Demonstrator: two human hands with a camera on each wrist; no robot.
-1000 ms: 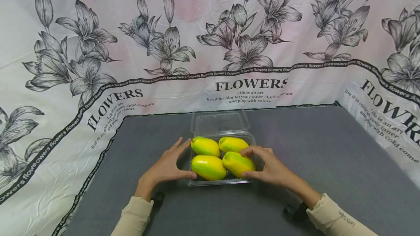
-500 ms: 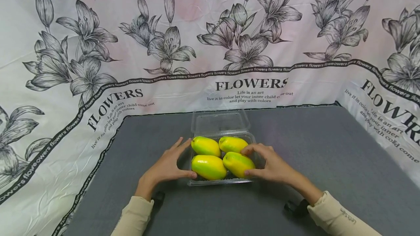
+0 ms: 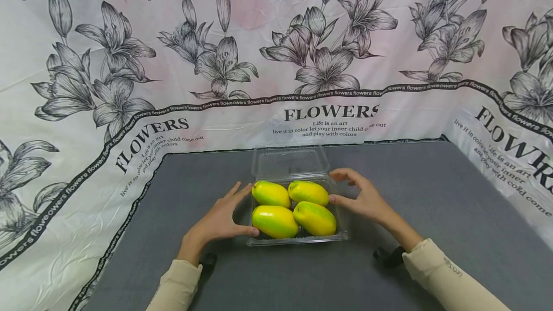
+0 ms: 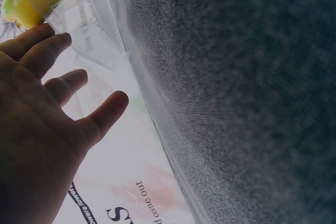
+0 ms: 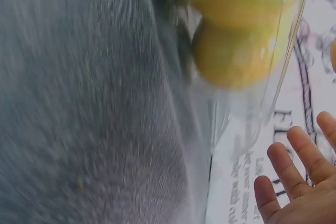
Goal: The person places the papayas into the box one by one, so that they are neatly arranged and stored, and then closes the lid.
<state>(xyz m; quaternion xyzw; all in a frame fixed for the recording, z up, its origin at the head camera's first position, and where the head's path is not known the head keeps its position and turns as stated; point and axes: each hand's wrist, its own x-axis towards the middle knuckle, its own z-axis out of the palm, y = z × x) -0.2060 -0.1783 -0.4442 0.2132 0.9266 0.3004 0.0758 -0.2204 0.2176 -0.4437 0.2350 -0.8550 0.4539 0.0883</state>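
Observation:
Several yellow-green mangoes lie in a clear plastic clamshell box (image 3: 341, 232), in two rows. My left hand (image 3: 216, 220) rests at the box's left side, fingers spread, thumb at the front left mango (image 3: 275, 221) and fingertips by the back left mango (image 3: 271, 193). At the box's back right side is my right hand (image 3: 365, 198), thumb and fingers apart. Its thumb tip is close to the back right mango (image 3: 308, 193); contact cannot be made out. The front right mango (image 3: 315, 218) sits untouched. In the right wrist view, the spread fingers (image 5: 286, 163) hold nothing.
The box's clear lid (image 3: 290, 162) stands raised behind it, towards the back of the grey table (image 3: 285, 277). A white curtain (image 3: 233, 128) with printed flowers and lettering encloses the back and sides.
My right hand has let go of the front right mango and moved back and slightly right, towards the back right mango. The left hand, box and mangoes stay nearly in place.

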